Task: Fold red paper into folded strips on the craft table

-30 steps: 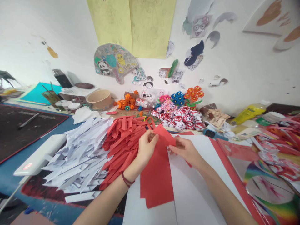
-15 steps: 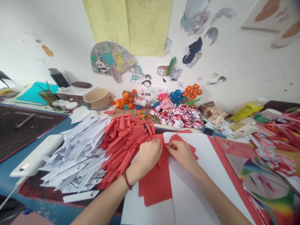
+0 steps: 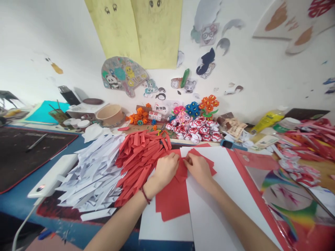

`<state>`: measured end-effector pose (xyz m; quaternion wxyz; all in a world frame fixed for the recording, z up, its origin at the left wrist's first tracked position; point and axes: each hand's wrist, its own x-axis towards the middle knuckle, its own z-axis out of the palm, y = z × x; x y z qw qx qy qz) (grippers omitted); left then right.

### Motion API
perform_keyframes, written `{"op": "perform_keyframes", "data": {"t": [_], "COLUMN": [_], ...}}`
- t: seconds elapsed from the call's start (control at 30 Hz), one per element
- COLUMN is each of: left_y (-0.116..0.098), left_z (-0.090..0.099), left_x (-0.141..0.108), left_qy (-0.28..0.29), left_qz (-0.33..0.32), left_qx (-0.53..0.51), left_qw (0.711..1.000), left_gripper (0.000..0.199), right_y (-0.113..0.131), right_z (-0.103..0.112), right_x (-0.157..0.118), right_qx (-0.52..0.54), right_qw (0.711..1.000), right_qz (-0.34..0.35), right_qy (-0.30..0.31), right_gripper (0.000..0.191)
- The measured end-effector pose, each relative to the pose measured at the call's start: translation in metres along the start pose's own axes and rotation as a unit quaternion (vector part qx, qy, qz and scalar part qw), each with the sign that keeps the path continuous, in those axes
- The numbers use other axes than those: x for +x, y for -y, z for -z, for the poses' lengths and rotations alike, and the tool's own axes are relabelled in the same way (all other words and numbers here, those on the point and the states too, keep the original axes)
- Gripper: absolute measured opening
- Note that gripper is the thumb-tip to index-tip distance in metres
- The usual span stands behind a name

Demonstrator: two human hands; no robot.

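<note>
Both hands meet over red paper on white sheets. My left hand (image 3: 166, 168) is closed, its fingertips pinching a small red paper piece (image 3: 181, 171). Close to its right, my right hand (image 3: 198, 168) pinches the same piece's right edge with thumb and forefinger. Beneath and in front of my left hand lie larger red sheets (image 3: 174, 200). More red squares (image 3: 210, 167) stick out behind my right hand. A heap of folded red strips (image 3: 138, 153) lies left of my hands, with a heap of folded white strips (image 3: 91, 174) beyond it.
Red-and-white paper flowers (image 3: 195, 129) sit at the back near the wall. A white power bank (image 3: 53, 176) with a cable is at the left. A plastic-wrapped rainbow-patterned sheet (image 3: 290, 202) and a yellow bottle (image 3: 267, 120) are at the right.
The view has shifted slightly, showing more wall at the top. Both hands remain together at the red piece, with only slight finger movement.
</note>
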<state>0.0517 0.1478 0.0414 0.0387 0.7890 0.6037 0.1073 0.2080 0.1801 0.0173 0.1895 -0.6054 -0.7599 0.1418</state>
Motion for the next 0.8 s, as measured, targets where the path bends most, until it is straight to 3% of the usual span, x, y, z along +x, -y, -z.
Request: {"op": "perform_keyframes", "data": {"t": [0.13,0.3,0.6,0.8], "left_y": [0.001,0.007,0.011,0.008], "left_z": [0.0,-0.003,-0.013,-0.017], "left_x": [0.0,-0.004,-0.014,-0.022], "left_qy": [0.01,0.007,-0.012,-0.013], "left_qz": [-0.017,-0.067,-0.069,-0.109], "left_qx": [0.02,0.045,0.032,0.092], "left_qw": [1.0,0.997,0.997,0.99], "left_gripper": [0.019,0.02,0.02,0.02], "right_y": [0.003,0.005,-0.002,-0.008], "right_z": [-0.002,-0.004,-0.005,-0.008], "right_x": [-0.005,-0.013,-0.017,-0.025], "right_qx": [-0.029,-0.027,0.006,-0.029], "right_qw": [0.999,0.999,0.997,0.994], "right_qz": [-0.026,0.018,0.059,0.085], "right_qy": [-0.021,-0.029,-0.045,-0.062], "right_gripper": [0.016,0.011,0.02,0.017]}}
